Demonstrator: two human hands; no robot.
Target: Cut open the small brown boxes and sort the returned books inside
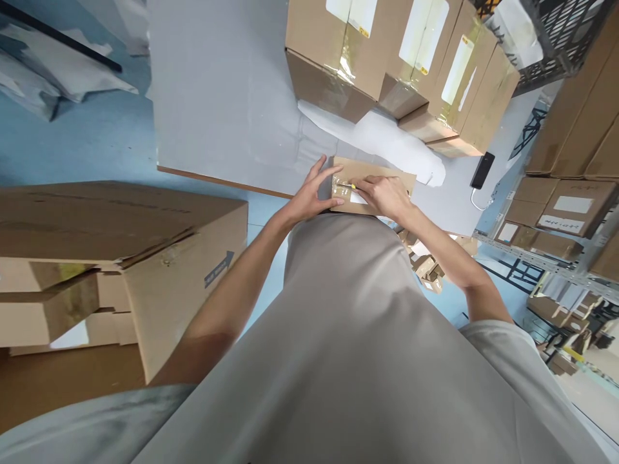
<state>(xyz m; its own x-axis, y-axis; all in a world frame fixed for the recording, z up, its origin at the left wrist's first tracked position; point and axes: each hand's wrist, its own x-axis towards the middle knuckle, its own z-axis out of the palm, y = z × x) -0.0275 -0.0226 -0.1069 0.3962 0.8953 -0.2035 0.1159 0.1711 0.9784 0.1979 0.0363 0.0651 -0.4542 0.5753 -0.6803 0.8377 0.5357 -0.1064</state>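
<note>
Grey shirt [338, 335] fronts 1 carton [352, 166], long axis left-to-right: left fingers [331, 172] spread at left end, right fingers [368, 183] pinching yellow-tipped tool [353, 187].

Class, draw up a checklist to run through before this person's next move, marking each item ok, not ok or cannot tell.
1. Left hand on the small box: ok, thumb and fingers spread at its end.
2. Right hand holding the thin tool: ok.
3. Tool pointing away from left hand: not ok, it seems aimed between thumb and fingers.
4. Tape cut through: cannot tell, too small.
5. Black device apart from small box: ok.
</note>
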